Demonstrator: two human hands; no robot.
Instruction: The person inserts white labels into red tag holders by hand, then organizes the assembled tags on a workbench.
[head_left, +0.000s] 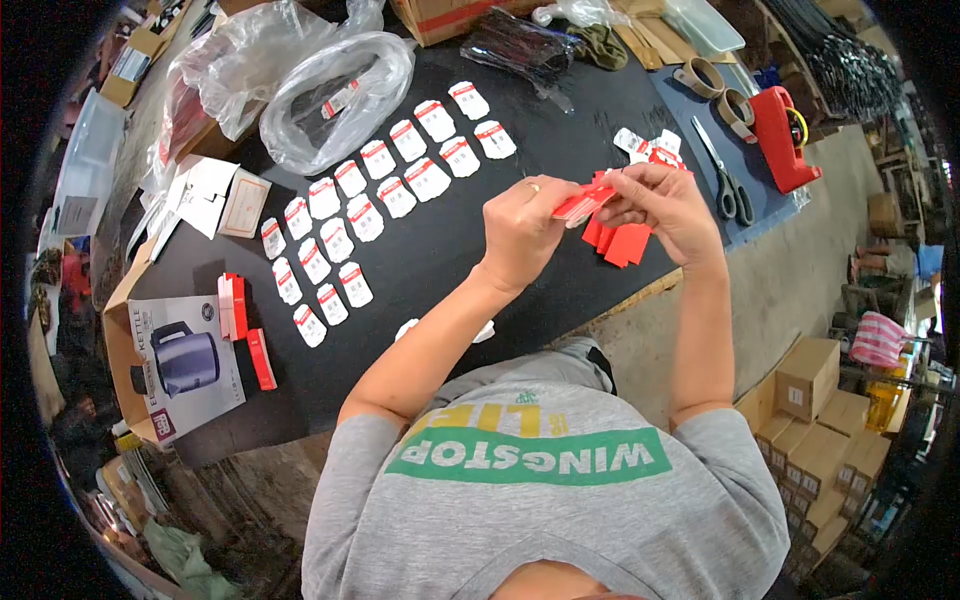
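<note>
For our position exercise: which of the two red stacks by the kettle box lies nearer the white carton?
The upper red stack, just below the white carton in view; the lower red stack lies farther away.

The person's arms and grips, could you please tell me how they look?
Short grey sleeves leave the forearms bare. Both hands are ungloved: the left grip wears a gold-coloured ring, while the right grip shows none. Neither wrist shows a watch.

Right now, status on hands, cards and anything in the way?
Left hand holding red cards. Right hand at their edge. Scissors to the right, clear of both hands.
</note>
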